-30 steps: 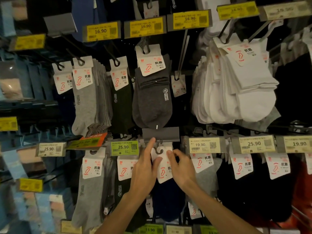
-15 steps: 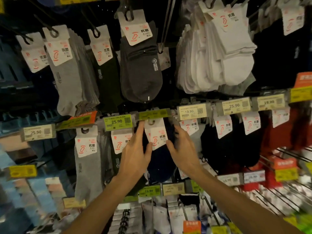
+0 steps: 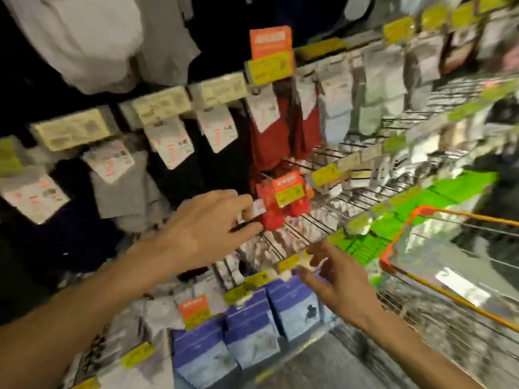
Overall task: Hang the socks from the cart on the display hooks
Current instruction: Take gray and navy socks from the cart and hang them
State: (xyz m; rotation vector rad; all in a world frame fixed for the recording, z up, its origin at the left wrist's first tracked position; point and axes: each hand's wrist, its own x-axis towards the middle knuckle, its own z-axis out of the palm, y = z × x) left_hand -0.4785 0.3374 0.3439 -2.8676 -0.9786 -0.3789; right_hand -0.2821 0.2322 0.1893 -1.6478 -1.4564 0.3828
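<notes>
The view is motion-blurred. Pairs of socks with white header cards hang on display hooks: grey socks (image 3: 123,186), black socks (image 3: 224,164) and red socks (image 3: 269,141). My left hand (image 3: 207,228) hovers in front of the lower hooks with loosely bent fingers and holds nothing. My right hand (image 3: 334,279) is lower and to the right, fingers spread, empty, reaching toward the cart (image 3: 449,296) with the orange rim at the right edge. The cart's contents are too blurred to make out.
Yellow price tags (image 3: 269,66) run along the hook rails. A wire shelf (image 3: 323,214) holds small red packs (image 3: 280,203). Blue-purple boxes (image 3: 247,332) stand on the bottom shelf. Green packages (image 3: 421,209) lie beside the cart. White socks (image 3: 84,37) hang at top left.
Both hands have let go of the navy sock pair hung on its hook and pulled back. The view has swung down and right, bringing the cart into sight.
</notes>
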